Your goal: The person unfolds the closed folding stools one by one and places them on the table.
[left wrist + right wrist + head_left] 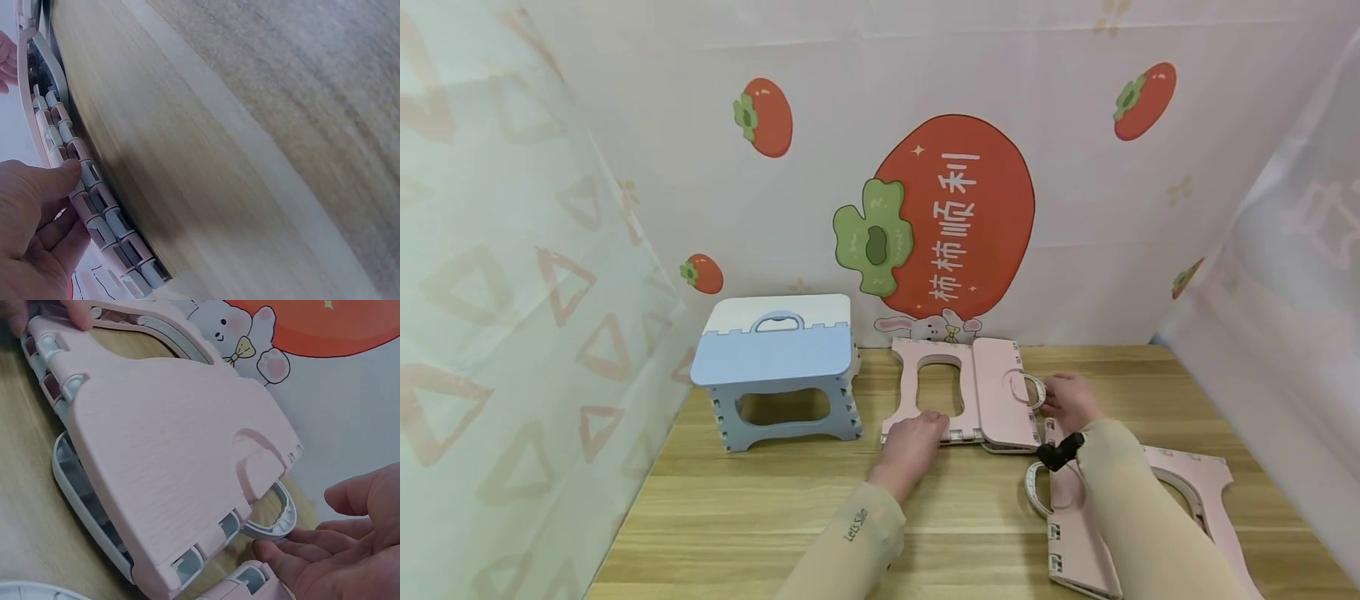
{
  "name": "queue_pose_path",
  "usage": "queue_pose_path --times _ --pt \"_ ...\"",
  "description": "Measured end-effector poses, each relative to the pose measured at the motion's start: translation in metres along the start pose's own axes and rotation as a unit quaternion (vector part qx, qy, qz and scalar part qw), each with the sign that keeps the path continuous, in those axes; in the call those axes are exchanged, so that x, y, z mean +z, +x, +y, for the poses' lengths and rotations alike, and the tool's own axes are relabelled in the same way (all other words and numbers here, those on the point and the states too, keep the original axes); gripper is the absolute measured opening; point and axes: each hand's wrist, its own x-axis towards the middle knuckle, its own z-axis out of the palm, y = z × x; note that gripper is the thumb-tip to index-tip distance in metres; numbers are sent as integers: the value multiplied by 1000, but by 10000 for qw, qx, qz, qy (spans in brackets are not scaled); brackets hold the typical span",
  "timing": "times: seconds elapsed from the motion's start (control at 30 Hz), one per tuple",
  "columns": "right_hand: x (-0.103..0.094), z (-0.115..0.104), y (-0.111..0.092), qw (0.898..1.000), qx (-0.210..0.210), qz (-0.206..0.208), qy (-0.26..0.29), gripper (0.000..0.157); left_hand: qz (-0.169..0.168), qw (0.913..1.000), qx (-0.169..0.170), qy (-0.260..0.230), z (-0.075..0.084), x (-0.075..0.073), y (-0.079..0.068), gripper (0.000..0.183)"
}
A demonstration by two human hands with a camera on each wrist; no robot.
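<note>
A pink folding stool (pixel 1003 392) lies folded flat on the wooden table, in front of the back wall. At its near hinged edge my left hand (pixel 913 450) holds on, the thumb on the hinge knuckles (pixel 103 215) and the fingers tucked behind. My right hand (pixel 1070 398) is at the stool's right end beside the white carry handle (pixel 278 515). In the right wrist view its fingertips meet the handle's outer curve, with the fingers extended and the thumb held apart. A pale inner panel (pixel 84 506) shows beneath the pink top panel.
A second pink folding stool (pixel 1075 542) lies folded at the front right, partly hidden under my right sleeve (pixel 1150 517). On the left stands a blue and white folding stool (pixel 771 354), unfolded on its legs. Printed cloth walls (pixel 805 208) enclose the table's back and sides.
</note>
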Motion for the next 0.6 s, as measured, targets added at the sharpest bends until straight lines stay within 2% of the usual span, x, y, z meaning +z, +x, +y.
queue_pose_path --times 0.17,0.3,0.5,0.6 --pt "-3 -2 -3 9991 171 -102 369 50 26 10000 27 57 0 1 0 22" --pt "-5 -4 -5 9967 333 -18 733 40 13 9999 58 112 0 2 2 21" --pt "-6 -4 -5 9956 479 109 793 57 43 9998 75 177 0 2 2 19" --pt "-7 -4 -4 9956 497 104 786 58 94 9997 88 193 0 2 2 18"
